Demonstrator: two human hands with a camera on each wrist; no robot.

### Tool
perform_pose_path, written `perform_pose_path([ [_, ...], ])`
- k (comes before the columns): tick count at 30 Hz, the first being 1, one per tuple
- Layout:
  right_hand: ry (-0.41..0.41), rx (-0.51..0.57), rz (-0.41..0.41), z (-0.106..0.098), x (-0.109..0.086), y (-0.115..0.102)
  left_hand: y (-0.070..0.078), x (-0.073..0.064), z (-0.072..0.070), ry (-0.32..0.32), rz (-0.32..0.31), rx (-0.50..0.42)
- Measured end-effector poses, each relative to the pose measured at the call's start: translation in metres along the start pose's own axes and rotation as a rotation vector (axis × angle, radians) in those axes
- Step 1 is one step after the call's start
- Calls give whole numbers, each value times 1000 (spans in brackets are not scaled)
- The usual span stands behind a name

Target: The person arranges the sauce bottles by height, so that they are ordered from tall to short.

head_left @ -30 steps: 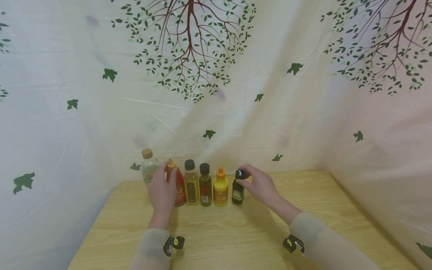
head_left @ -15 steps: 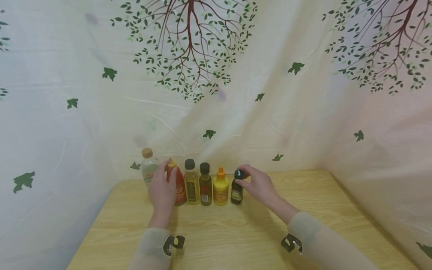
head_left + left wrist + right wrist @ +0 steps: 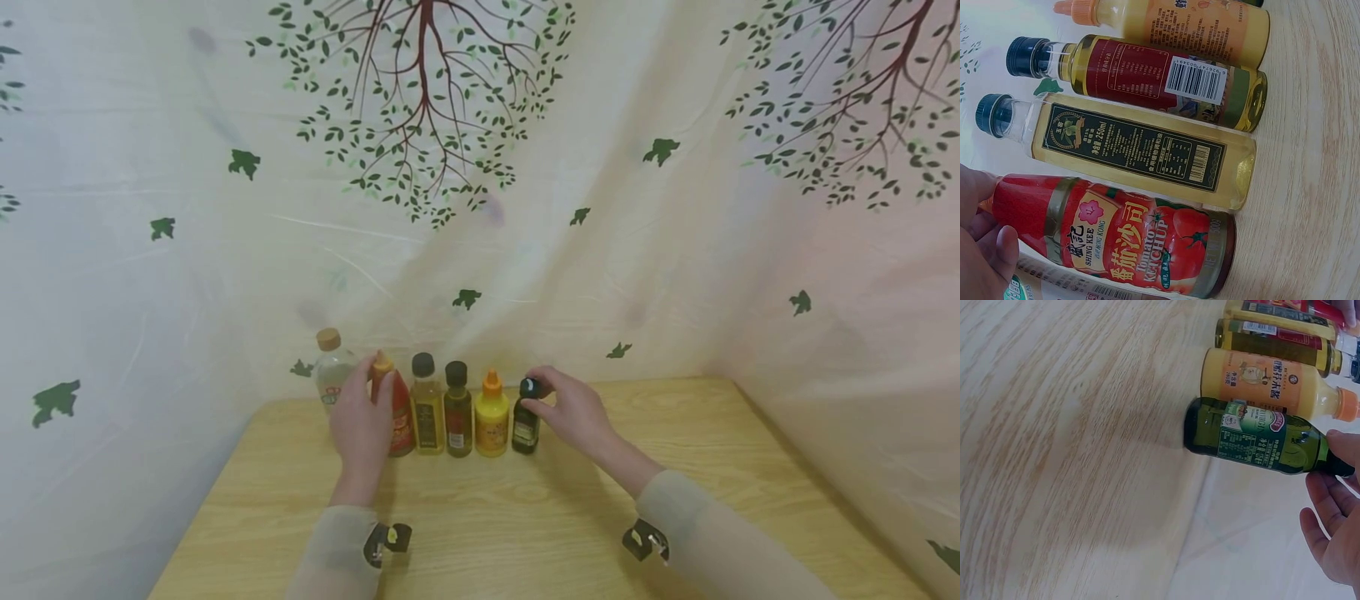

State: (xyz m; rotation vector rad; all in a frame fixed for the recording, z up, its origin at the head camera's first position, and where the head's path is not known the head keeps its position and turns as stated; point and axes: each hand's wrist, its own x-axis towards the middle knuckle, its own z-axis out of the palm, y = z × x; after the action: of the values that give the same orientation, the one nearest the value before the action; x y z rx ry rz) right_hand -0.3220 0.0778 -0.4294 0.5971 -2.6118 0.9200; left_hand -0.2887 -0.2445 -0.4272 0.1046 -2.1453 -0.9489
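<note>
Toward the left of a row of bottles, my left hand (image 3: 361, 429) grips the ketchup bottle (image 3: 1147, 237) by its neck, just under the yellow cap. At the row's right end my right hand (image 3: 577, 412) pinches the small dark green bottle (image 3: 1254, 434) near its black cap, thumb on one side and fingers on the other. That bottle stands upright beside the yellow squeeze bottle (image 3: 491, 425) with an orange nozzle. Between the two hands also stand a flat oil bottle (image 3: 1141, 150) with a black label and a round oil bottle (image 3: 1160, 81) with a red label.
Behind my left hand, a clear bottle (image 3: 330, 367) with a tan cap is partly hidden. All the bottles stand near the back edge of the wooden table (image 3: 480, 533). A pale curtain (image 3: 480, 250) printed with trees hangs just behind it.
My right hand has shifted slightly left with the green bottle, narrowing the gap to the yellow squeeze bottle. The left hand keeps its hold on the ketchup bottle.
</note>
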Motion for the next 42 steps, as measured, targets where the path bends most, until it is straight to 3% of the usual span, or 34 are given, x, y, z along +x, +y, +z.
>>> perform_pose_path([
  [14,0,-9,-6,2,0,0,-1,0,1,-9,-18,-16],
  [31,0,-2,9,1,-7,0,1,-5,-2,21,6,-24],
  [42,19,-17,5,-4,-15,1,9,-6,-4,-32,-35,12],
])
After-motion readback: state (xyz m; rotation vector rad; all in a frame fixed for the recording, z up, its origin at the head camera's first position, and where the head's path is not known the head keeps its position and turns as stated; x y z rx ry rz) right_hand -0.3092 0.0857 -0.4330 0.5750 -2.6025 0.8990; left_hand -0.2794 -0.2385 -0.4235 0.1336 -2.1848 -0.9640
